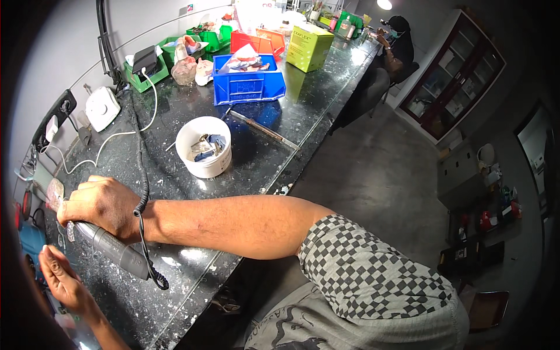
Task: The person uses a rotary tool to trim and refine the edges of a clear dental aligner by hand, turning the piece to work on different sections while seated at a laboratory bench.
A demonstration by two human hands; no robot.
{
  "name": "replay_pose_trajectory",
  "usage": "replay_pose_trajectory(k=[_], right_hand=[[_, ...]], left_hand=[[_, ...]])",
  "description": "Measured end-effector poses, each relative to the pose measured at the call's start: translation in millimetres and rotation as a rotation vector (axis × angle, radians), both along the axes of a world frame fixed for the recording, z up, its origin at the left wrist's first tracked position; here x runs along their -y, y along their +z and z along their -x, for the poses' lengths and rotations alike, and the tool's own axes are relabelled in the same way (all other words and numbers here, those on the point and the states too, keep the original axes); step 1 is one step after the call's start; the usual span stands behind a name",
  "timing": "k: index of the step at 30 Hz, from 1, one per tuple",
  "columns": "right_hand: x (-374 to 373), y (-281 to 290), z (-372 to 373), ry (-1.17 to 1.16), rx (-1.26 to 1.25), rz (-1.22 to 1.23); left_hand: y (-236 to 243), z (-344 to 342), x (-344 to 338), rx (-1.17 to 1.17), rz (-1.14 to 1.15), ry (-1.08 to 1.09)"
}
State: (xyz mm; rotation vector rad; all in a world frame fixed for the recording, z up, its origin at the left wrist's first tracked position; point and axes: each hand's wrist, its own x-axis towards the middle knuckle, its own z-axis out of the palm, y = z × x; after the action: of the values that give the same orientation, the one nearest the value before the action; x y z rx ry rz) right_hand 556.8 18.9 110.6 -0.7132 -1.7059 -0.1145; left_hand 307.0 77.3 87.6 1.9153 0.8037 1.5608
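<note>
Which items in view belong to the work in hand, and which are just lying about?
In hand, apparently:
- gray handpiece, gripped by the right hand
- coiled black cord, beside that hand

Lying about, apparently:
- white tub of small pieces
- brown-handled tool
- blue bin
- yellow-green box

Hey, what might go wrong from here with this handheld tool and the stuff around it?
The coiled cord crosses over the wrist of the right hand, so it might snag and tug the grey handheld tool. Farther along, that cord passes beside the open white tub; a sharp pull might knock it and spill the small pieces inside.
</note>
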Motion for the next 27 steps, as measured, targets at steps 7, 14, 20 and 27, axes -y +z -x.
replay_pose_trajectory(k=[7,14,20,27], right_hand=[[-2,-2,0,-0.016,0.004,-0.003],[1,-4,-3,-0.022,-0.006,-0.016],[3,4,2,0.006,-0.011,-0.04],[-6,-8,2,-0.01,-0.005,-0.043]], left_hand=[[16,-20,16,-0.112,-0.179,0.025],[4,-11,4,0.121,-0.053,0.167],[34,-1,2,0.311,0.34,-1.139],[32,-52,38,-0.324,-0.323,0.056]])
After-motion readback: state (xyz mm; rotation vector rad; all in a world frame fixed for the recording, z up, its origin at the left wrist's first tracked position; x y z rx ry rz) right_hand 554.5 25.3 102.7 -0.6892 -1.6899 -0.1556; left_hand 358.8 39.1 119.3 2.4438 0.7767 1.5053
